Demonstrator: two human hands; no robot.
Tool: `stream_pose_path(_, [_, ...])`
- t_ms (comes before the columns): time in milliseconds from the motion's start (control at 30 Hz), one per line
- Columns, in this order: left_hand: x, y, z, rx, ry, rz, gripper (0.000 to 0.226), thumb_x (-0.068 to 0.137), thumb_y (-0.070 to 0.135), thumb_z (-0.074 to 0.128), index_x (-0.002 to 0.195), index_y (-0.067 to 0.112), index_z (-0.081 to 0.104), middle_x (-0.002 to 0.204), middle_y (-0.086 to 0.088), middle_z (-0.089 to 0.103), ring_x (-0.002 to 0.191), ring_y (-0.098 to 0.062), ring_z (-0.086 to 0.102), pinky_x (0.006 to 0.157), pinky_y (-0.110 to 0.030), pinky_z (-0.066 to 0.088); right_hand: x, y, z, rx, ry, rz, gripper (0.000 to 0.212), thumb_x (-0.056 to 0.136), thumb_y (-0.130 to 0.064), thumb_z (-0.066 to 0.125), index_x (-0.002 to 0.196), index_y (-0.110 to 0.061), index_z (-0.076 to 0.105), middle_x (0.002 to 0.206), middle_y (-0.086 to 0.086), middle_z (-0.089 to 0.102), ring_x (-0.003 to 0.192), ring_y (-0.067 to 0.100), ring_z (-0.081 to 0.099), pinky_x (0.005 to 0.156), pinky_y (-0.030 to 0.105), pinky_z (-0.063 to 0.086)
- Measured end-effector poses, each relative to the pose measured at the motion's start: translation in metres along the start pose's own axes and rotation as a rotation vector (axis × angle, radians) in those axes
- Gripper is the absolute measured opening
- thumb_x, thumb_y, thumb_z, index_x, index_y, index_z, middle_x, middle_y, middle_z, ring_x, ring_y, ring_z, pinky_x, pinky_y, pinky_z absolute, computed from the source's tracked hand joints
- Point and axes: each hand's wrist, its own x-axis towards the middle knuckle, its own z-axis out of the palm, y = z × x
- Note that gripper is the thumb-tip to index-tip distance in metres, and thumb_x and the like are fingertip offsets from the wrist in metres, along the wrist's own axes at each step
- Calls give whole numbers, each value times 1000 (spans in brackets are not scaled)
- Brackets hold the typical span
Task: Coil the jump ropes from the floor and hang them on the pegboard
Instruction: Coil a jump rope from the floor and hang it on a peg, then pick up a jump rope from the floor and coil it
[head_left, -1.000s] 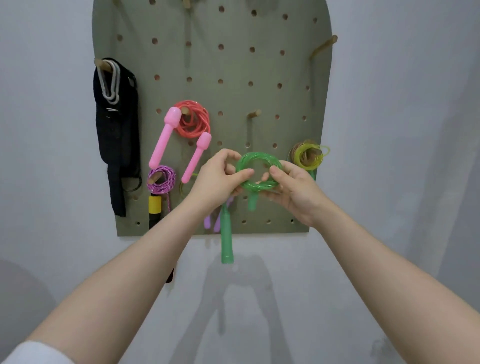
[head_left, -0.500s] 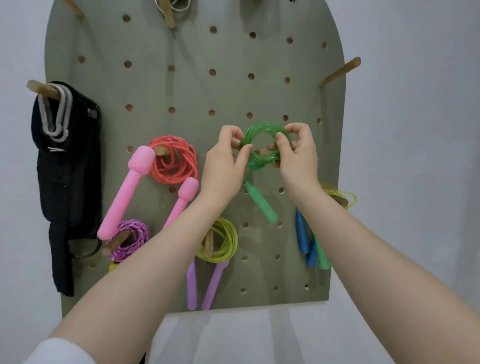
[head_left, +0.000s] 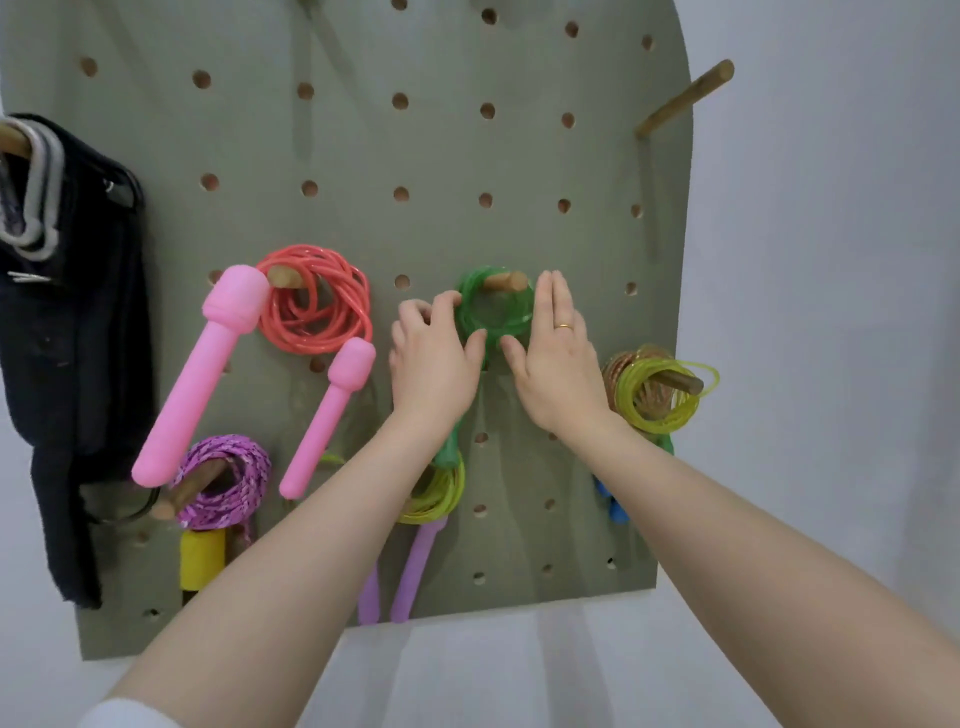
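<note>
Left hand (head_left: 434, 358): fingers curled at the left rim of the green coil (head_left: 493, 312), thumb touching its lower edge. Looks like a light pinch on the strands; can't tell how firm. Right hand (head_left: 556, 358): fingers straight and together, flat along the coil's right side, thumb at its lower edge. Grip apart, nothing clamped. Gold ring (head_left: 562, 327) on one finger.

Green coil: translucent green plastic rope, several tight loops, threaded over a wooden peg (head_left: 505, 282) mid-board and hanging from it. A green handle (head_left: 448, 452) shows below the left wrist; the rest is hidden by the arm.

No brands, labels or readable writing anywhere.

Pegboard (head_left: 363, 156): grey-green, rounded top, regular hole grid, mounted on a white wall (head_left: 831, 260).

Left of the green coil: red coil (head_left: 317, 301) on its own peg, two pink handles (head_left: 202, 379) hanging down-left. Below that: purple braided coil (head_left: 223, 480) on a peg, yellow handle (head_left: 201, 566) under it. Below the left wrist: yellow-green coil (head_left: 439, 493) with two lilac handles (head_left: 402, 582). Right of the right hand: another yellow-green coil (head_left: 660, 395) on a peg, blue handle (head_left: 610, 501) partly hidden behind the right forearm. Far left: dark straps (head_left: 72, 338) hanging from a peg. Top right: bare peg (head_left: 685, 98).
</note>
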Motion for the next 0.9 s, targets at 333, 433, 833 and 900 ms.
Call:
stream_pose_path(333, [-169,32,-1,-395,-42,62,27,77,2,45,100,2,57,102,-6,42,76,-9,46,76,-10,36,-193,56,-60,-108,-497,-121,27,93,-18,38,115,-10,53,137,6,41,107,31,52,77,40,48])
stream_pose_path(433, [-245,39,19,-439,-353,-58,24,83,-4,42,92,12,59,94,5,46,69,-11,51,64,-15,35,-274,84,-72,-90,-705,26,24,92,-16,37,105,-13,57,121,2,49,99,27,54,79,39,49])
stream_pose_path(833, [-540,6,158,-318,-1183,-587,19,91,8,43,95,15,60,93,-3,59,65,-12,54,56,-23,42,-621,210,-43,-44,-1113,805,20,91,-13,42,89,-8,61,101,13,55,98,33,55,84,37,45])
stream_pose_path(900, [-594,-12,188,-262,-1271,-605,17,91,8,44,94,15,59,88,0,56,72,-18,58,54,-21,39,-680,227,-22,-80,-1134,954,21,90,-12,43,95,-5,63,106,17,57,99,35,56,83,34,43])
